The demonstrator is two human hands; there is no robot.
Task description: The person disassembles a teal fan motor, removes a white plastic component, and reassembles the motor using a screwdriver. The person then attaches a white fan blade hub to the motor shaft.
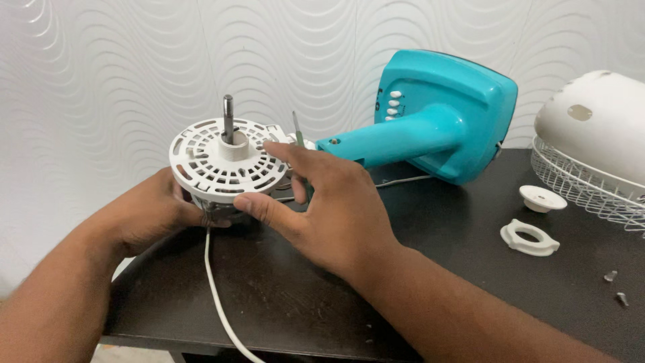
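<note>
The right hand (336, 202) lay with fingers loosely spread: the thumb pressed against the near rim of the white slotted motor housing (225, 161), the index finger reached across its top face, and the middle fingers closed about a thin screwdriver (297, 131) whose shaft stood upright just beside the housing. The left hand (151, 212) cupped the housing's lower left side, fingers curled together underneath and largely hidden. The housing sat at the left end of the dark table (282, 296), face up, a metal shaft (228, 117) rising upright from its centre. A white cable (218, 302) ran from beneath the housing toward the table's near edge. The housing joined the neck of a turquoise fan stand (430, 128), which lay tipped on its side behind the right hand. Well apart to the right lay a white ring nut (529, 238), a white round cap (542, 198) and two small screws (616, 287); a white wire grille (584, 188) under a white rear cover (598, 121) stood at the right edge.
</note>
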